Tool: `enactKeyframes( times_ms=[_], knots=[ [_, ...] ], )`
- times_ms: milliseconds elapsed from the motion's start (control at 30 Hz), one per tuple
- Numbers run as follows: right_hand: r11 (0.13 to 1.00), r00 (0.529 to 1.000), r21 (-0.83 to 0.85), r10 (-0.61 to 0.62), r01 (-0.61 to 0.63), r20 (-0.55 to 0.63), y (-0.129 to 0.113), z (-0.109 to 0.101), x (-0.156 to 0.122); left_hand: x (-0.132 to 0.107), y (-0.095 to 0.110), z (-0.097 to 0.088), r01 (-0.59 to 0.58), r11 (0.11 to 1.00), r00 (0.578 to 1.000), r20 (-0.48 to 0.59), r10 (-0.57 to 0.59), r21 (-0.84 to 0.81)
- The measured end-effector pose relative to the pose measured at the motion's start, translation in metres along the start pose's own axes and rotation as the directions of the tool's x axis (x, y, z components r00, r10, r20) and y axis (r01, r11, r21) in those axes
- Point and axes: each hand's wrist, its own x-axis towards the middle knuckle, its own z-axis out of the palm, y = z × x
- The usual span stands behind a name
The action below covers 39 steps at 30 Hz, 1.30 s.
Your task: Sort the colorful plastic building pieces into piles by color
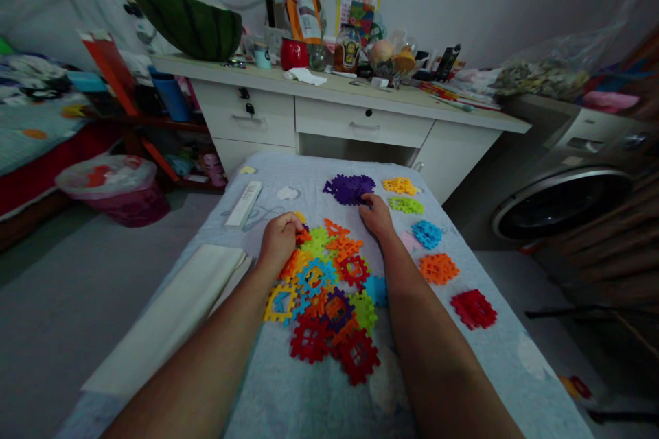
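My left hand [279,242] is closed at the left side of a mixed pile of interlocking plastic building pieces [313,277], its fingertips on small orange and purple ones. The pile holds red, orange, yellow, green, blue and purple square frames. Farther off, my right hand [377,215] has its fingers curled at the near right edge of a heap of purple building pieces [349,189]. Its fingertips touch that heap and partly hide what they pinch. Down the right side lie single-colour heaps: yellow [400,186], green [406,205], blue [427,234], orange [438,268] and red [473,309].
A cloth-covered table [319,398] carries the pieces. On its left are a white box [244,206] and a folded pale cloth [169,315]. Behind it stands a white desk [252,113] with a cut watermelon [188,22]. A washing machine [556,171] is at right.
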Motion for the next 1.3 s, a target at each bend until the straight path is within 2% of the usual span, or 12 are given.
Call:
enactKeyframes(
  times_ms=[267, 633, 933, 1300],
  knots=[
    [1.000, 0.999, 0.008, 0.006, -0.007, 0.045, -0.002, -0.004, 0.001, 0.001, -0.001, 0.000, 0.000, 1.000, 1.000, 0.006, 0.000, -0.006],
    [0.993, 1.000, 0.116, 0.006, -0.009, 0.021, 0.001, -0.005, 0.004, 0.001, -0.002, 0.000, -0.013, 0.999, 1.000, -0.012, 0.013, -0.040],
    [0.996, 0.999, 0.093, -0.017, 0.014, 0.035, 0.000, -0.008, 0.002, 0.000, 0.003, 0.000, 0.002, 0.999, 1.000, -0.003, -0.002, -0.033],
    [0.995, 0.998, 0.097, 0.015, -0.020, 0.055, -0.003, -0.011, 0.001, -0.001, 0.005, 0.000, 0.013, 1.000, 1.000, 0.008, -0.013, -0.027]
  ],
)
